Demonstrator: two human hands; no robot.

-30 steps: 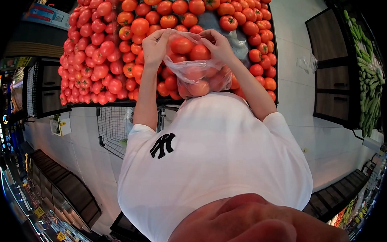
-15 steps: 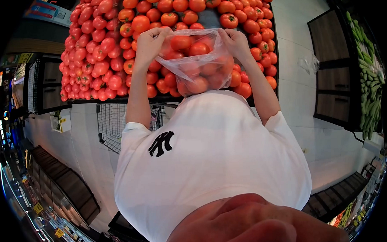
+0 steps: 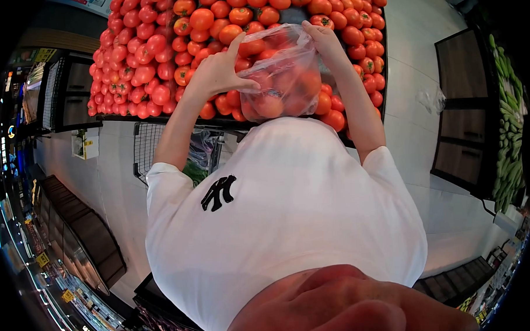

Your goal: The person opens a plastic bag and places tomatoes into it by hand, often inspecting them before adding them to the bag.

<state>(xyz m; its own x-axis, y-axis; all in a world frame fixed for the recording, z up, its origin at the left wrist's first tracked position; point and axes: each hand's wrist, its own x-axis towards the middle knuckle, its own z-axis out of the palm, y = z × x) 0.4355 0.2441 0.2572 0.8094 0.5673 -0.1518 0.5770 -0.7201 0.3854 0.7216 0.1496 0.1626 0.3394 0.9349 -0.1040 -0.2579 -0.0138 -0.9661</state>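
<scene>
A clear plastic bag (image 3: 300, 77) with several red tomatoes inside rests on the front edge of the tomato display, against my white shirt. My right hand (image 3: 326, 42) pinches the bag's upper right corner and keeps it raised. On the other side, my left hand (image 3: 216, 72) is open, thumb and index finger spread wide at the bag's left edge. The bag's mouth slants from the right hand down toward the left one. Loose red tomatoes (image 3: 240, 16) lie around and behind the bag, partly seen through the film.
Pinker tomatoes (image 3: 134, 53) fill the display's left side. A wire shopping cart (image 3: 147, 147) stands below it, with bagged greens (image 3: 196, 168) inside. To the right are a wooden stand (image 3: 463, 123) with green vegetables (image 3: 507, 128) and a crumpled plastic bag (image 3: 431, 100).
My left hand has let go of the bag's rim, spread its fingers and dropped lower. The right hand still holds its corner, and the bag's mouth has narrowed. More of the cart's greens show.
</scene>
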